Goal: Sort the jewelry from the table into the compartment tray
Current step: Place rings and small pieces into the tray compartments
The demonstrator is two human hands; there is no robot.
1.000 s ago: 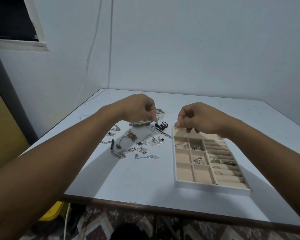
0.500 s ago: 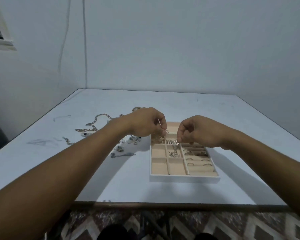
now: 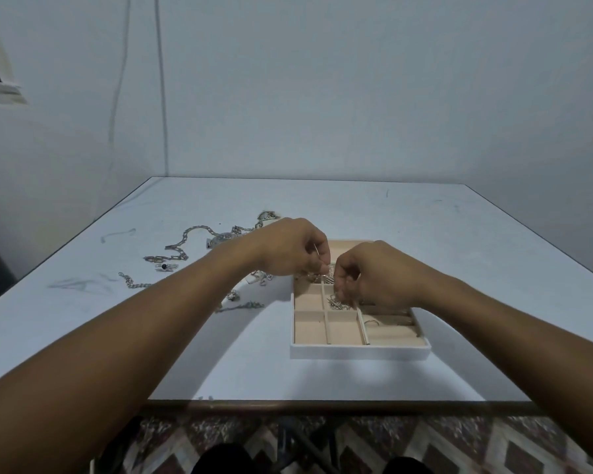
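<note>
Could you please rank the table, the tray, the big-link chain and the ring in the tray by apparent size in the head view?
1. Table
2. Tray
3. Chain
4. Ring

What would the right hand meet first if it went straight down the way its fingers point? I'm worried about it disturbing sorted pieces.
Probably the small silver pieces in the middle compartment of the tray; the right hand points its fingertips down just above them, though depth is unclear.

walls (image 3: 322, 80): pale blue-grey | table (image 3: 425, 234): white | floor (image 3: 459, 446): zigzag-patterned
</note>
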